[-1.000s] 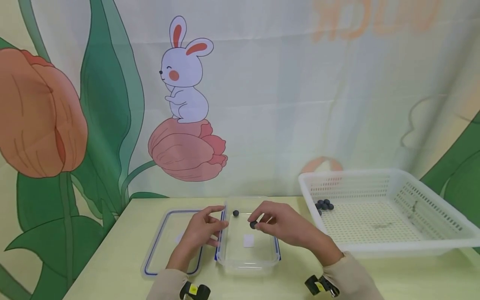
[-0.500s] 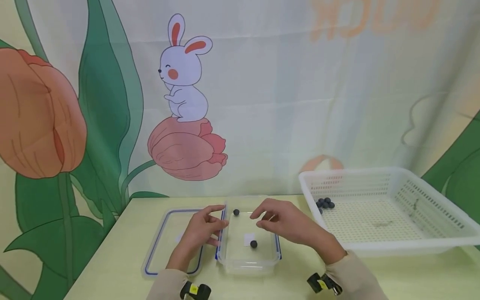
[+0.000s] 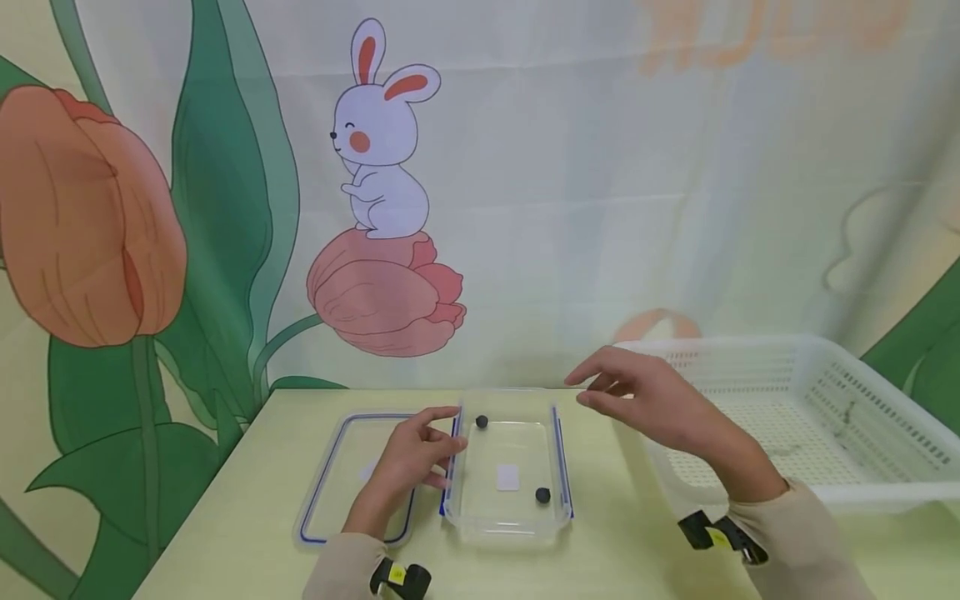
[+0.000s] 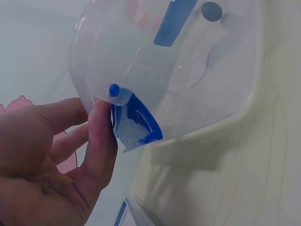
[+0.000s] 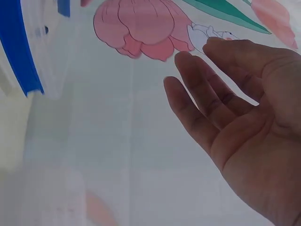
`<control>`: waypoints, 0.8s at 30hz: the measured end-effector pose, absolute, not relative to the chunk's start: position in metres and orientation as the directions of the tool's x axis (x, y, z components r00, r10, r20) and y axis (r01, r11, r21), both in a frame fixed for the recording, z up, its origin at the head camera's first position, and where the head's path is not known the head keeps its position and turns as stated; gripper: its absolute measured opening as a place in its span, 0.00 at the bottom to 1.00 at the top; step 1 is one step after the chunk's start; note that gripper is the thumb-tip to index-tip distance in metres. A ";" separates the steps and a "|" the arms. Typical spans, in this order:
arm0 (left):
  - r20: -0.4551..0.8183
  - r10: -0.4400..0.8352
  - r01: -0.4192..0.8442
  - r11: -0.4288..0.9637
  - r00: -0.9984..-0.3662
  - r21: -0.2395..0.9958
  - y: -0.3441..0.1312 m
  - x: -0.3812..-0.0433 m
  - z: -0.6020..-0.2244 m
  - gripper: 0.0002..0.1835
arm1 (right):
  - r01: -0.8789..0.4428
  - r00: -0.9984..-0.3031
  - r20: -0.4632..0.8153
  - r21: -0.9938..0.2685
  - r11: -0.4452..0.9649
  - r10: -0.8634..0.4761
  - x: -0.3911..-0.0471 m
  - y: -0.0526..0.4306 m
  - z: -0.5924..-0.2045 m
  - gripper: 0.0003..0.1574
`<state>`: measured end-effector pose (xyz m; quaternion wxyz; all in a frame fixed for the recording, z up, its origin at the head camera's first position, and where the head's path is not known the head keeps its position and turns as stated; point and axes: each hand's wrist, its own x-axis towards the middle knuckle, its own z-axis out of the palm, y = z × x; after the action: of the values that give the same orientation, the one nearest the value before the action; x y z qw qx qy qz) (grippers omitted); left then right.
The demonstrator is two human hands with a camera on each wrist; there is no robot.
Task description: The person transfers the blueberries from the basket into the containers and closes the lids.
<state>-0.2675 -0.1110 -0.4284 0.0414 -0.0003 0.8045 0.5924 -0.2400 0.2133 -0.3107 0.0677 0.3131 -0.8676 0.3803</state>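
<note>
A clear plastic food container (image 3: 510,527) with blue side latches stands on the table. Inside it lie two dark blueberries, a far-left blueberry (image 3: 482,422) and a near-right blueberry (image 3: 543,496). My left hand (image 3: 415,454) holds the container's left wall by the rim; in the left wrist view its fingertips meet the rim beside a hanging blue latch (image 4: 134,122). My right hand (image 3: 648,400) is in the air between the container and a white basket (image 3: 840,496), fingers loosely bent with nothing between them. The basket's left part, behind this hand, is hidden.
Left of the container, partly under my left hand, lies its clear lid (image 3: 318,492) with a blue seal. A printed curtain (image 3: 525,208) with a rabbit and tulips hangs along the table's back edge. A white label (image 3: 507,477) shows at the container's bottom.
My right hand let a blueberry drop into the container, then moved right toward the basket. That blueberry rolled to the near-right corner. My left hand stays on the container; the view shifted slightly.
</note>
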 end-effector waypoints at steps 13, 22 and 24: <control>-0.047 0.068 -0.026 0.281 -0.997 0.959 -0.113 -0.265 -0.429 0.29 | -0.534 -0.843 0.302 -0.566 0.628 -0.445 -0.268 0.269 -0.281 0.12; -0.040 0.068 -0.019 0.285 -0.997 0.958 -0.113 -0.265 -0.429 0.29 | -0.484 -0.873 0.263 -0.577 0.657 -0.411 -0.292 0.298 -0.291 0.11; -0.038 0.069 -0.017 0.285 -0.997 0.959 -0.113 -0.265 -0.429 0.29 | -0.464 -0.883 0.246 -0.590 0.660 -0.401 -0.298 0.304 -0.296 0.12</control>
<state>-0.2653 -0.1134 -0.4292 0.0358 0.0161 0.8006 0.5979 -0.2984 0.3036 -0.2956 0.0472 0.2376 -0.9100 0.3366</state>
